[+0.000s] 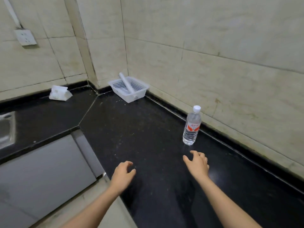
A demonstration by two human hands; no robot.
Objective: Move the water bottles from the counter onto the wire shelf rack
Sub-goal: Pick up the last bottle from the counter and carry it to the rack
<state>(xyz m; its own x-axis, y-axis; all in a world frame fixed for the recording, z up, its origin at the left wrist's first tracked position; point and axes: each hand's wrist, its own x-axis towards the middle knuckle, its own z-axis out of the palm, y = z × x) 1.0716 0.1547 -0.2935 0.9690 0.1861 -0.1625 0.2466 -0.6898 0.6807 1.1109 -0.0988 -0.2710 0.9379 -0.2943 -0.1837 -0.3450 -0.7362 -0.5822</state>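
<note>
a single clear plastic water bottle (191, 127) stands upright on the black speckled tabletop (139, 137), close to the raised back edge where the tabletop meets the beige tiled wall (213, 46). it has a white cap and a red and white label around its middle, and it is filled almost to the neck.

both of the person's bare hands hover over the tabletop, palms down, and hold nothing. the right hand (197, 163) is just short of the bottle's base and not touching it; its fingers (195, 153) are spread apart and loosely bent, with the tips pointing toward the bottle. the left hand (122, 174) is near the tabletop's front edge, well apart from the bottle, with its fingers (130, 163) relaxed, slightly curled and a little apart.

far back in the corner sits a white perforated plastic basket (125, 96) with a white roll (127, 83) leaning across it. to the left, along the other wall, lies a white pack of wipes (59, 93). a wall socket (25, 37) is mounted high on the left, and part of a steel sink (6, 129) shows at the left edge. grey cabinet fronts (44, 170) lie below the tabletop.
</note>
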